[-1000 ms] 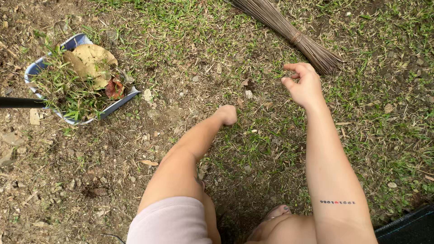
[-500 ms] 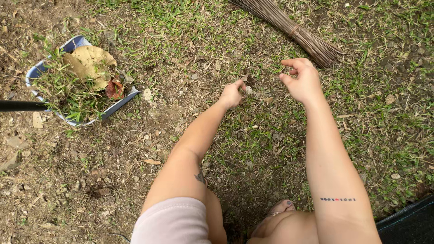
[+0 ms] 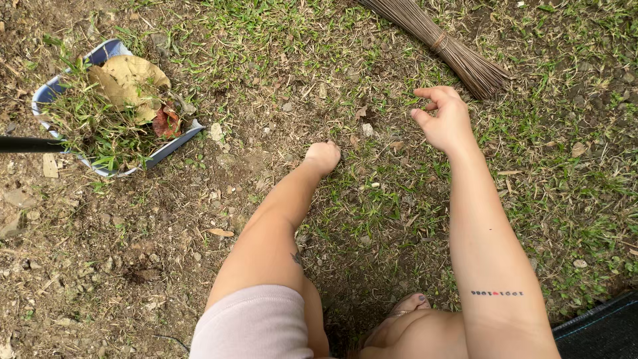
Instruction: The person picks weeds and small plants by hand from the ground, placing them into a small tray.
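Observation:
My left hand [image 3: 323, 157] is curled into a fist, knuckles up, pressed down on the patchy grass and bare soil in front of my knee. Whatever its fingers may hold is hidden under the hand. My right hand [image 3: 444, 118] hovers a little farther out and to the right, fingers loosely bent and apart, with nothing in it. Between the two hands lie a small pale stone [image 3: 366, 129] and bits of dry leaf [image 3: 359, 112]. A blue dustpan [image 3: 179, 143] heaped with pulled grass and dry brown leaves sits at the far left.
A stick broom [image 3: 442, 45] lies on the grass beyond my right hand. The dustpan's black handle [image 3: 30, 143] runs off the left edge. My sandalled foot [image 3: 409, 307] is at the bottom, and a dark mat corner [image 3: 601, 329] at the lower right.
Half a second ago my left hand was stretched out to the stone and leaf bits; it has now drawn back toward me and closed into a fist. The right hand has barely shifted.

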